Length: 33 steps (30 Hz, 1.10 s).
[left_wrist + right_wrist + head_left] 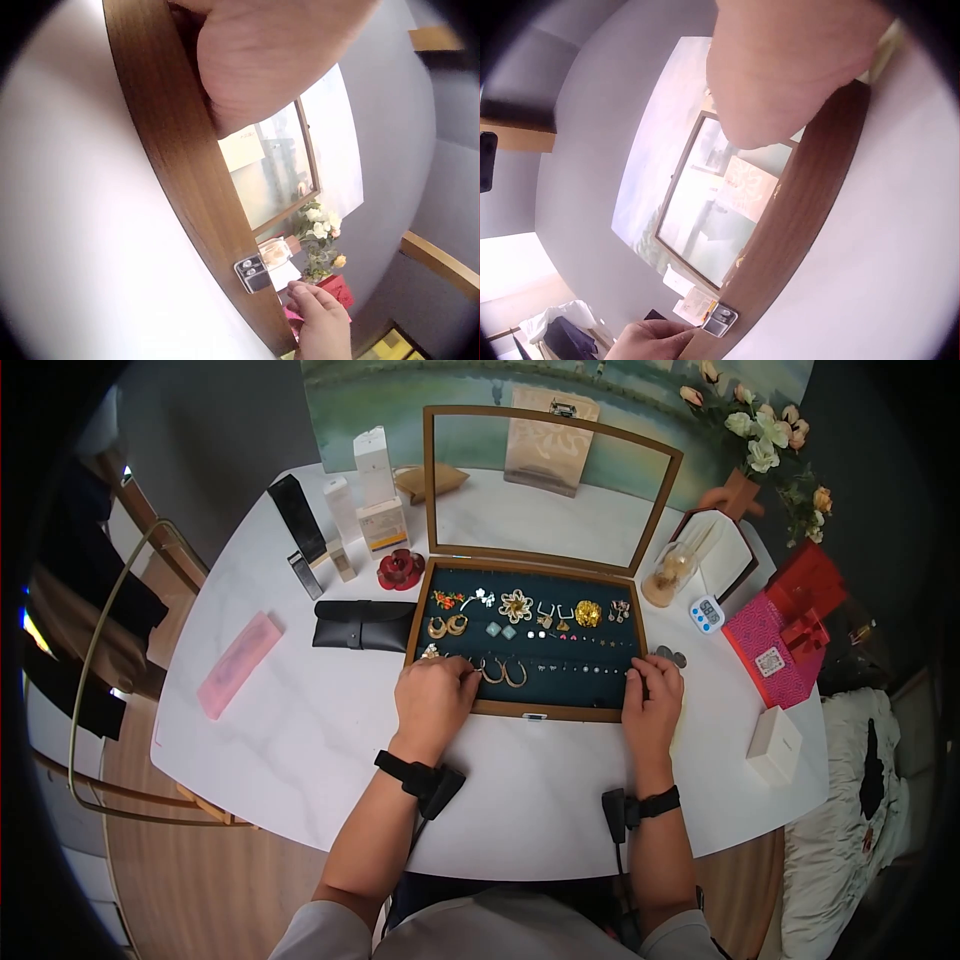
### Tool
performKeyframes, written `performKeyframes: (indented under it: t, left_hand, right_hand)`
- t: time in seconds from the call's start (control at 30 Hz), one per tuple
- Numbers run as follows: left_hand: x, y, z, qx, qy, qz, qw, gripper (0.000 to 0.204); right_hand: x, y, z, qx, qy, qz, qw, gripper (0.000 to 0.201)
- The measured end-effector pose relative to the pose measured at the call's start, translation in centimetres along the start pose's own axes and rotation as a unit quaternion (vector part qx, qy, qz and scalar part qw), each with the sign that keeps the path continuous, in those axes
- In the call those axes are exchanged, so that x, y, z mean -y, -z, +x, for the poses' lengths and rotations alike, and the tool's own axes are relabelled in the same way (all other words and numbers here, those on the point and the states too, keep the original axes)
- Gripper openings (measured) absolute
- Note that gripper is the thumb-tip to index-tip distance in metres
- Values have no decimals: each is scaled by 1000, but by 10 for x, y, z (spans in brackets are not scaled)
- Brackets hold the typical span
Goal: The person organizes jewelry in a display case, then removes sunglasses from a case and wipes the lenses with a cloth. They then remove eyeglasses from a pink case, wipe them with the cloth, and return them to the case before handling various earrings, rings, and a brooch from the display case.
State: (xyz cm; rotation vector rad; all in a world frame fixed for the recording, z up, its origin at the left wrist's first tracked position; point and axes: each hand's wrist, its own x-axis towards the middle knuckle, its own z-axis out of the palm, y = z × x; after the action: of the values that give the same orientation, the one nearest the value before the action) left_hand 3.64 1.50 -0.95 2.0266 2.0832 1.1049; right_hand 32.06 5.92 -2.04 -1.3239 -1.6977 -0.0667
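Wooden jewellery case (pixel 575 714), back from tabletop (pixel 530 800) front edge | likely stiff, lid (pixel 431 480) fragile; side rims (pixel 420 603) best | left grip (pixel 432 698), right grip (pixel 653 698) bent; closure, contents unclear

Readable text: none | timer (pixel 707 613): digits unclear | pink package's (pixel 745 635) white label (pixel 769 662): too small

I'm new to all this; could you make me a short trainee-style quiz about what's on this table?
1. True or false: the lid of the jewellery box is raised.
2. What colour is the lining of the box? A) bright yellow B) dark blue-green C) white
3. Fill in: the blue-and-white timer lies nearer the person's ____.

Key:
1. True
2. B
3. right hand
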Motion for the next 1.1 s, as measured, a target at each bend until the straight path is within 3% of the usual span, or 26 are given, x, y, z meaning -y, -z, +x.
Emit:
performKeyframes:
  t: [0.27, 0.43, 0.57, 0.7, 0.77, 0.83, 0.9, 0.93, 1.1]
  left_hand:
    - [-3, 3, -1, 35, 33, 23, 999, 9]
    - [-11, 3, -2, -21, -51, -50, 997, 10]
    - [-13, 3, -3, 20, -69, -43, 996, 10]
    - [-11, 0, -4, 30, -71, -68, 995, 11]
    - [-11, 0, -3, 19, -69, -89, 993, 11]
    - [-13, 1, -2, -8, -68, -110, 992, 10]
    - [-13, -1, -1, -35, -67, -132, 988, 10]
    - [-13, -2, -2, -43, -49, -146, 987, 9]
    - [-12, -3, -2, -27, -15, -154, 988, 9]
  right_hand:
    - [1, 0, -1, 1, 9, -8, 1000, 14]
    - [0, 0, -1, -2, 9, -4, 1000, 13]
    - [-1, -1, 0, -1, 14, -21, 1000, 14]
    - [-13, 15, 6, -55, -38, 9, 998, 13]
    - [-15, 21, 8, -39, -144, 88, 985, 12]
    - [-7, 29, 10, -27, -118, 85, 989, 8]
    - [0, 33, 13, 102, 2, 67, 992, 7]
    - [7, 35, 14, 162, 8, 30, 986, 10]
    - [38, 27, -3, 193, 79, -25, 978, 20]
